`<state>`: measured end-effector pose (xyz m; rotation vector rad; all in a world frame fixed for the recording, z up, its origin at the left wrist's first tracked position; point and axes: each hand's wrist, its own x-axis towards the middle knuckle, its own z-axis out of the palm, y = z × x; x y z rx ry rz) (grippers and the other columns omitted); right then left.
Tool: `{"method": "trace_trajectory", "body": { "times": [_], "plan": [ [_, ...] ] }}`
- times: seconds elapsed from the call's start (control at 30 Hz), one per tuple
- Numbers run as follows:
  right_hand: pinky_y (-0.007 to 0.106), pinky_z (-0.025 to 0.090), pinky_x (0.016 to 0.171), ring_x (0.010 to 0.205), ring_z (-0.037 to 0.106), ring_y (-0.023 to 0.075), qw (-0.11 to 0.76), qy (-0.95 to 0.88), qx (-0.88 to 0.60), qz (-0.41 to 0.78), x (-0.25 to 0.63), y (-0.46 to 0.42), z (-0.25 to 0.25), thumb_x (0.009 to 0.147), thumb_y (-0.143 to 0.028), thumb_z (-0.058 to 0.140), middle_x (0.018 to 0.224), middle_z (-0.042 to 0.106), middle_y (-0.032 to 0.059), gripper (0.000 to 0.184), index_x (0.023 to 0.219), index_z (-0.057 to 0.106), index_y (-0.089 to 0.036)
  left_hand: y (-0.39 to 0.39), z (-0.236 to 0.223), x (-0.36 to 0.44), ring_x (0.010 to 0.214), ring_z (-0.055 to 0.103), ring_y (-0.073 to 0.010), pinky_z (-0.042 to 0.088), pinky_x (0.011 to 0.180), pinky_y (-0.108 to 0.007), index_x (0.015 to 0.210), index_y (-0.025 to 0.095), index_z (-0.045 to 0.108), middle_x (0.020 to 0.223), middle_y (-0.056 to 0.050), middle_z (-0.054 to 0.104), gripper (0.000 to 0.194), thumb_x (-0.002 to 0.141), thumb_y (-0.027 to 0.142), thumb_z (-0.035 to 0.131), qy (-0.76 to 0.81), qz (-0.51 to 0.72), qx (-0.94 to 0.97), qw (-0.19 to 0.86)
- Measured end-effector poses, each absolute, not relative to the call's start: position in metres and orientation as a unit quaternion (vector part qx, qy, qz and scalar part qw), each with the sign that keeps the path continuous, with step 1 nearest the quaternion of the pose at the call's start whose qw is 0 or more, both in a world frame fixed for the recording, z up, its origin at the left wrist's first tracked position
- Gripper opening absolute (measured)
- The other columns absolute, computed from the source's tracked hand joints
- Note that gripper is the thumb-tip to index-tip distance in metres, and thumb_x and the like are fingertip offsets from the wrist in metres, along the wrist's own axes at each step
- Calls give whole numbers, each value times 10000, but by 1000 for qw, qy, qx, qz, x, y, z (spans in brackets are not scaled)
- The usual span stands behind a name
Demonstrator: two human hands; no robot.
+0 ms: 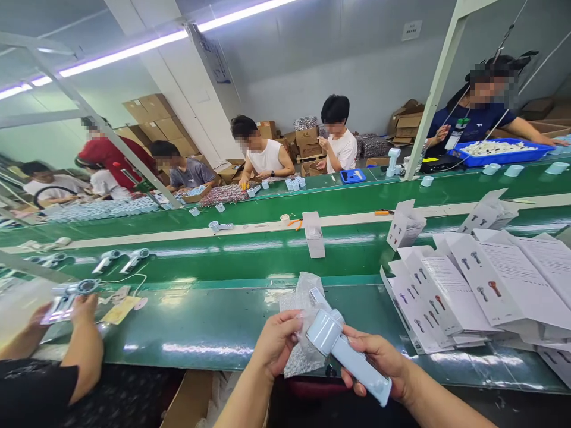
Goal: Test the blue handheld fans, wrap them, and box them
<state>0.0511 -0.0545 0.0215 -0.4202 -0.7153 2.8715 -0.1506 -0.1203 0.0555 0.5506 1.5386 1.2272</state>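
Observation:
A light blue handheld fan [328,333] lies tilted in front of me, its round head up and left, its handle down and right. My right hand [379,362] is closed around the handle. Beside the fan head, my left hand [283,336] pinches the edge of a clear bubble wrap bag [303,362]. The bag spreads over the bench edge behind and beneath the fan. A second light blue piece shows above the fan head, partly covered by bubble wrap; I cannot tell what it joins to.
Printed folded cartons [464,291] pile up on the right of the green bench [200,321]. An upright white box [314,235] stands on the belt. At left, a co-worker's hands [82,312] hold another fan. People sit across the line, near a blue tray [499,156] of small parts.

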Motion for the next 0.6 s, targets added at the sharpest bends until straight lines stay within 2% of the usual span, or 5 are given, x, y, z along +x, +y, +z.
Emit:
{"method": "trace_trajectory", "body": {
  "times": [0.13,0.23,0.37,0.47,0.6],
  "plan": [
    [190,479,385,568,692,192,52,-260,-178,948,49,-61,18,747,-350,646,856,650,23,826,1426,181,-285,-110,57,-148,523,454,-115,371,538,-253,716,133,752,591,-31,618,308,603,415,697,672,502,275,470],
    [190,478,373,564,696,204,55,-264,-204,941,45,-67,15,761,-352,619,813,641,20,737,1385,238,-257,-110,64,-142,654,530,-169,415,644,-274,677,177,762,643,-40,620,194,660,353,681,688,464,383,406],
    [193,472,351,535,684,186,116,-244,-248,930,43,-71,17,782,-366,570,863,638,37,579,1292,323,-249,-131,64,-144,693,567,-180,446,654,-275,1008,208,732,750,-75,629,304,860,284,478,653,333,637,238],
    [202,474,345,534,682,186,153,-248,-272,917,43,-75,22,758,-354,602,909,632,43,572,1253,337,-250,-148,48,-148,755,595,-187,477,706,-280,1140,181,647,861,-109,645,353,899,209,391,650,284,693,128],
    [213,481,344,569,693,190,188,-260,-293,901,42,-80,28,757,-378,629,1045,605,62,529,1204,369,-266,-153,25,-145,706,607,-183,496,654,-287,899,185,627,780,-64,625,250,886,162,378,706,300,642,-7]
  ]
}}
